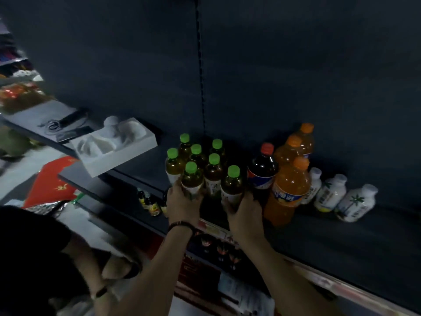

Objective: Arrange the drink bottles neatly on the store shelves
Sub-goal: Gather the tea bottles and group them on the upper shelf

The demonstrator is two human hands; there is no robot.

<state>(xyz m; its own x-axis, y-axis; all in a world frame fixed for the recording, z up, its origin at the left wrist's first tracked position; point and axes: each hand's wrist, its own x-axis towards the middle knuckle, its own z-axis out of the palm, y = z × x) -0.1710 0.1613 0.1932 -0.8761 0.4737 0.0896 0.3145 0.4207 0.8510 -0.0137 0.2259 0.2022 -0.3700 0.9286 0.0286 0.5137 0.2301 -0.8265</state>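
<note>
Shelf: a dark metal store shelf (341,247) carries all the drinks, with a long bare stretch towards its right end.
Tea group: seven amber plastic bottles with green caps (214,169) stand upright in a tight cluster near the shelf's left end, and their rows are a little staggered.
Left hand: the left hand (182,201) grips the lower body of the front-left green-capped bottle (191,179) at the shelf's front edge.
Right hand: the right hand (245,213) wraps around the base of the front-right green-capped bottle (232,184), just beside the dark cola bottle with a red cap (262,172).
Done: three orange soda bottles (288,190) stand in a line running from the front edge to the back, to the right of the cola.
Left: three white squat bottles with palm labels (330,192) seem to lean in a loose diagonal. I judge the task at midway, since the tea's front row and these white ones still need squaring.
</note>
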